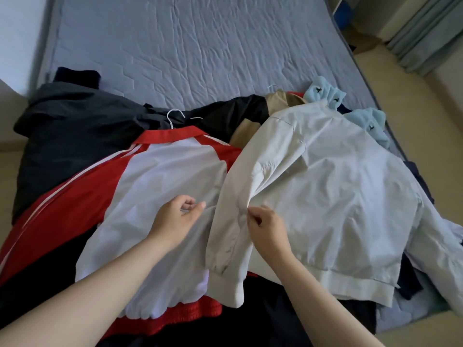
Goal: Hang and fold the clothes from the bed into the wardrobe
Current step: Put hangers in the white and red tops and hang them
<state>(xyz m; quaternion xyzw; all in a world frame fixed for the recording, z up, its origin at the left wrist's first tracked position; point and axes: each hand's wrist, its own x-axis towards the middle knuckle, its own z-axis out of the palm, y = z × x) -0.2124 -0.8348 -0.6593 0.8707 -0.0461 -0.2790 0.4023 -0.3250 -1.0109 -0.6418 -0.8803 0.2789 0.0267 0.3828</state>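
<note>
At the near edge of the bed (200, 46), the fingers of the right hand (266, 225) are curled, and their tips pinch a fold of cloth on the sleeve of the pale grey jacket (325, 184). The left hand (176, 216) is just beside it, at its nine o'clock. Its fingers (188, 201) are loosely bent, the thumb is stretched toward the sleeve, and they hold nothing. This hand is over the white panel of the red and white jacket (162, 176).

The pale grey jacket lies spread out on the pile. Its sleeve crosses over the edge of the red and white jacket, with the cuff pointing to six o'clock. At ten o'clock from the hands a dark jacket (75, 126) lies crumpled. The hook of a white hanger (175, 116) shows at twelve o'clock, just above the red collar. At one o'clock a beige garment (278, 101) comes out from under the pale grey jacket, and light blue socks (323, 92) lie near it. Farther away, at two o'clock, a curtain (426, 33) hangs beside the bed.
</note>
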